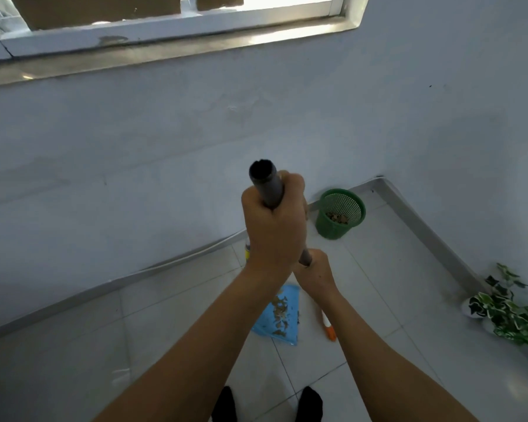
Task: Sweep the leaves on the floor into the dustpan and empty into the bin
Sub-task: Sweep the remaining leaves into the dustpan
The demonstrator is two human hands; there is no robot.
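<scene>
White tiles (171, 345) carry the blue dustpan (264, 325) with leaves (279, 309) on it; the green bin (328, 226) stands in the corner. The left hand (272, 229) and, lower, the right hand (316, 269) clench the broom handle (269, 190).

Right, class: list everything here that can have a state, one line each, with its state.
Dark grey broom handle: roughly upright, gripped by both hands.
Left hand: grips the handle near its top.
Right hand: grips the handle lower down.
Flat blue plastic dustpan: on the floor tiles, brown leaves on it.
Round green mesh bin: upright by the wall, brown leaves inside.
</scene>
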